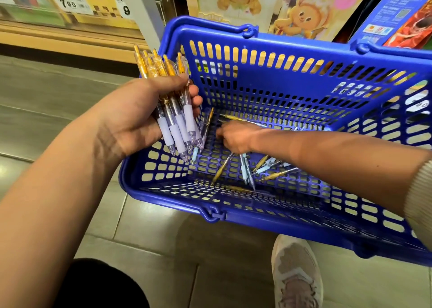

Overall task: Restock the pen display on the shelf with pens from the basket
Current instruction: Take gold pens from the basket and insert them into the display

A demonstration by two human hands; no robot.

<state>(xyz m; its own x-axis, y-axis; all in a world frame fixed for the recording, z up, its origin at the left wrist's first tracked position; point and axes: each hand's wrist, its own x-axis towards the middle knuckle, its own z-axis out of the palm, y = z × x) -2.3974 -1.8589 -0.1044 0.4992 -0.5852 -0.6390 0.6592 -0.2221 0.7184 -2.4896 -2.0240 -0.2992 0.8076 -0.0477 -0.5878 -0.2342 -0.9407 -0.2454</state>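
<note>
gathering pens from the basket

store aisle, tiled floor [145,235] underfoot, with a wooden shelf edge and price tags [70,3] up at the far left and cartoon-printed packaging behind. a blue plastic basket [280,48] sits on the floor just ahead of a worn shoe [295,272].

the left hand [131,118] is wrapped around a bundle of pens [173,111], gold-topped with pale grips, tips pointing down, held above the basket's near-left corner. the right hand [233,137] reaches down to the basket floor, fingers curled among the loose pens [254,169] scattered there; whether it has one pinched cannot be told, since the fingers are turned away and blurred.

this looks like the collecting step: pens go from basket into the left-hand bundle before any shelving. several pens remain on the basket floor, so it seems only partly done. next the right hand would need to nip a thin pen off the slotted base, where tips may snag in the holes, then slip it into the crowded left fist without loosening the others. the display itself is not clearly in view.
</note>
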